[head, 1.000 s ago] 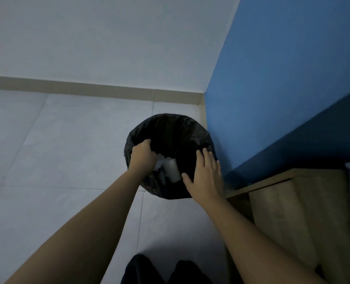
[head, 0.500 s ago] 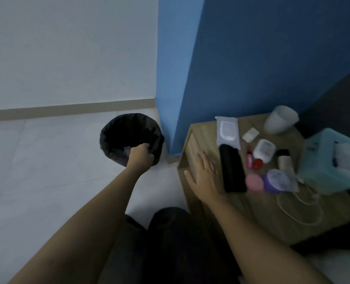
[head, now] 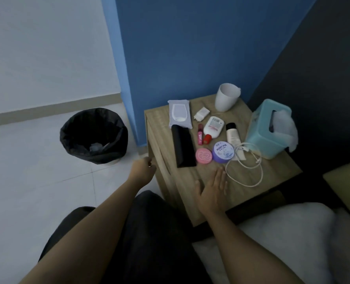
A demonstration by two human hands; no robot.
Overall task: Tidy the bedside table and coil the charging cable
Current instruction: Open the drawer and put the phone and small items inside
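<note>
Farthest left on the floor stands the bin (head: 93,136) with its black liner, some pale scraps lying at the bottom. Just right of it, our left hand (head: 142,169) hangs beside the table's side panel, fingers curled in loosely; we cannot tell whether anything is inside it, though nothing shows.

On the bedside table (head: 192,187) we find a wipes pack (head: 179,113) at the back, a black case (head: 183,147) in front of it, then a lip balm (head: 200,134), a pink tin (head: 204,156), a white bottle (head: 213,127) with a red cap, a purple jar (head: 223,151), a slim tube (head: 232,135) and a white cup (head: 226,97). Our right hand (head: 212,191) lies flat over the front of the tabletop, fingers spread and holding nothing.

Just right of those fingertips sprawls the charging cable (head: 244,167), a loose white loop, its plug end touching the foot of the blue tissue box (head: 269,130).

We judge the rubbish step finished and the cable next. That calls for pinching one end with the right hand, bringing the left hand up, and winding even loops without dragging the jar or tin.
</note>
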